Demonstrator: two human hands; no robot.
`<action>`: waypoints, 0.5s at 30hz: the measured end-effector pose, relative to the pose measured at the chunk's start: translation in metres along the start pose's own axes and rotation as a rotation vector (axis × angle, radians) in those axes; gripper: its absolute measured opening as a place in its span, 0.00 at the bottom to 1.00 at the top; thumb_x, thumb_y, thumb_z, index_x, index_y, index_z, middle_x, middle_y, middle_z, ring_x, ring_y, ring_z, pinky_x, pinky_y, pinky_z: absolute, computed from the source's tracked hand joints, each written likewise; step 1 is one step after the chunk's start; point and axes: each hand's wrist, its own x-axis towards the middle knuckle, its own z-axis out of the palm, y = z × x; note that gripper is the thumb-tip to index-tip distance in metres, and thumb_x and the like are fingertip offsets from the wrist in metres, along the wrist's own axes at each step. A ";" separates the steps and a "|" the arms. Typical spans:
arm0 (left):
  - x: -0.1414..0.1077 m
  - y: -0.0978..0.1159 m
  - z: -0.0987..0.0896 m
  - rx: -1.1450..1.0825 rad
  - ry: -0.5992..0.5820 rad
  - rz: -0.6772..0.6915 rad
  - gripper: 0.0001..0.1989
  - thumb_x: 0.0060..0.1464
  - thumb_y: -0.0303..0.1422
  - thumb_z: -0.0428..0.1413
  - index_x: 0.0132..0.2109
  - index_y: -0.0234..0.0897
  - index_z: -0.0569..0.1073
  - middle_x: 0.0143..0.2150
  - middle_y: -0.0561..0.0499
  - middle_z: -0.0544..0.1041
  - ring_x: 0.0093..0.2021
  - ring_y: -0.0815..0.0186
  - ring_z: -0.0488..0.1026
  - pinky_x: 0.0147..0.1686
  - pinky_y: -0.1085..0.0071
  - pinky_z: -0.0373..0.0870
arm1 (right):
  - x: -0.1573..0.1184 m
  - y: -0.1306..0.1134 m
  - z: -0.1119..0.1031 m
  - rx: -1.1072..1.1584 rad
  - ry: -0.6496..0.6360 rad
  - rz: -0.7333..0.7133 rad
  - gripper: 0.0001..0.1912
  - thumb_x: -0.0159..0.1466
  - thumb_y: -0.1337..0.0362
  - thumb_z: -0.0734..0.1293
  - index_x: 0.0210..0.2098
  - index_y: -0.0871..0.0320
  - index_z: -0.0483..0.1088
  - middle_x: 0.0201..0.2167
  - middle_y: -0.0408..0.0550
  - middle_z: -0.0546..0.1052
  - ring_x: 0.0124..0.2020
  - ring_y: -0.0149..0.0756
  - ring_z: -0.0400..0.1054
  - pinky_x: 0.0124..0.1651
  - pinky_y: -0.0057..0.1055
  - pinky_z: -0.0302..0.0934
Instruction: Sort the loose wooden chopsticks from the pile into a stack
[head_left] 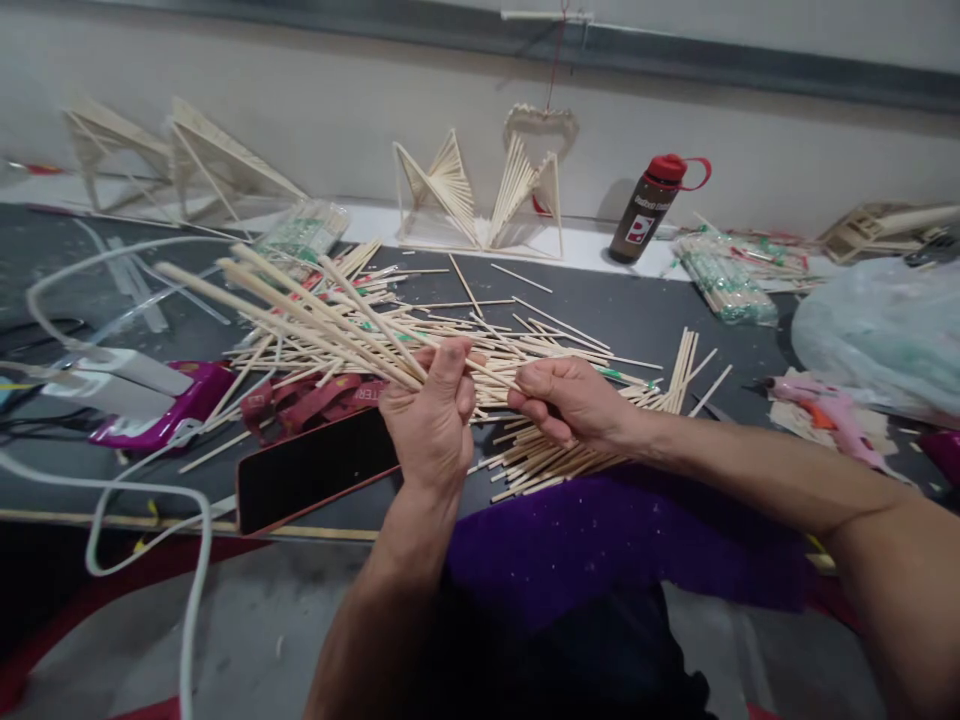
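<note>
My left hand (435, 420) is closed around a loose bundle of thin wooden sticks (300, 310), which fan out up and to the left. To its right, my right hand (562, 395) pinches the end of one stick (491, 377) that runs across from the left fist. Under and behind both hands lies a wide heap of similar sticks (442, 335). More sticks (540, 465) lie side by side just below my right hand, near a purple cloth (600, 540) at the table's front edge.
A phone (315, 470) and a dark red lanyard (300, 400) lie left of my left hand. White chargers (112, 380) with cables stand further left. A pink glue gun (832, 410) rests at right. Stick models (480, 195) and a bottle (649, 210) stand along the wall.
</note>
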 end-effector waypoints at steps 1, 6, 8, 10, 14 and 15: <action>-0.002 0.000 0.001 0.044 0.011 0.087 0.09 0.45 0.36 0.66 0.30 0.35 0.78 0.24 0.52 0.76 0.14 0.79 0.60 0.13 0.79 0.53 | 0.002 -0.002 0.001 0.018 0.003 0.015 0.16 0.62 0.53 0.66 0.28 0.61 0.68 0.14 0.34 0.64 0.09 0.18 0.50 0.10 0.18 0.45; -0.010 0.003 0.005 0.240 -0.031 0.395 0.04 0.49 0.33 0.64 0.34 0.38 0.80 0.26 0.54 0.77 0.16 0.76 0.67 0.17 0.76 0.63 | 0.005 -0.009 0.001 0.066 -0.044 0.074 0.14 0.62 0.56 0.66 0.26 0.60 0.65 0.15 0.33 0.63 0.09 0.18 0.50 0.10 0.18 0.45; -0.011 0.006 0.006 0.235 -0.051 0.390 0.05 0.49 0.33 0.64 0.34 0.37 0.80 0.24 0.54 0.76 0.17 0.74 0.68 0.17 0.76 0.64 | 0.005 -0.009 0.001 0.070 -0.088 0.098 0.13 0.62 0.57 0.66 0.26 0.60 0.66 0.14 0.33 0.63 0.09 0.18 0.50 0.10 0.18 0.45; -0.012 0.008 0.008 0.207 -0.060 0.345 0.05 0.50 0.34 0.63 0.34 0.37 0.79 0.24 0.54 0.76 0.16 0.74 0.68 0.16 0.76 0.64 | 0.006 -0.008 0.001 0.078 -0.135 0.116 0.13 0.62 0.58 0.65 0.28 0.61 0.66 0.14 0.33 0.63 0.09 0.19 0.50 0.10 0.18 0.46; -0.015 0.010 0.010 0.247 -0.049 0.370 0.07 0.51 0.36 0.63 0.34 0.36 0.78 0.25 0.54 0.76 0.17 0.73 0.69 0.18 0.76 0.67 | 0.010 -0.007 -0.002 0.070 -0.230 0.125 0.12 0.63 0.58 0.64 0.29 0.61 0.66 0.14 0.33 0.63 0.09 0.19 0.50 0.10 0.18 0.45; -0.015 0.009 0.009 0.277 -0.048 0.401 0.08 0.50 0.37 0.63 0.34 0.36 0.78 0.24 0.54 0.76 0.18 0.73 0.70 0.19 0.75 0.68 | 0.011 -0.007 -0.002 0.054 -0.249 0.128 0.13 0.64 0.58 0.64 0.29 0.61 0.66 0.15 0.33 0.63 0.09 0.18 0.50 0.10 0.18 0.43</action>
